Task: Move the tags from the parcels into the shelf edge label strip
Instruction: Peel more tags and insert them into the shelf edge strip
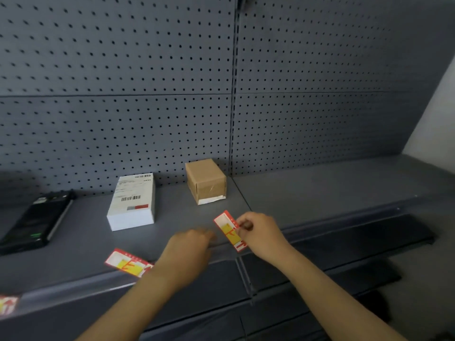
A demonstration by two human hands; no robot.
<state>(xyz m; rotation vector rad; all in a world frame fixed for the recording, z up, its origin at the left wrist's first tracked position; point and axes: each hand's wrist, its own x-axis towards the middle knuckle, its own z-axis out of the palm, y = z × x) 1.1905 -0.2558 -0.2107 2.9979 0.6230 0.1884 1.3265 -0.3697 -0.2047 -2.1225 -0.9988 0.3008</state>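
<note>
My right hand (262, 233) pinches a red, white and yellow tag (229, 230) and holds it tilted just above the front edge of the grey shelf (307, 193). My left hand (190, 247) hovers beside it, fingers curled and blurred, holding nothing. A second tag (126, 262) lies flat near the shelf's front, partly under my left forearm. A third tag (8, 305) sits in the label strip (73, 294) at the far left. Further back, a white parcel (133, 203) and a brown cardboard parcel (205, 180) rest on the shelf.
A black handheld device (37, 221) lies at the shelf's left. A grey pegboard wall (147, 94) backs the shelf. Lower dark shelves (357, 242) stick out below at the right.
</note>
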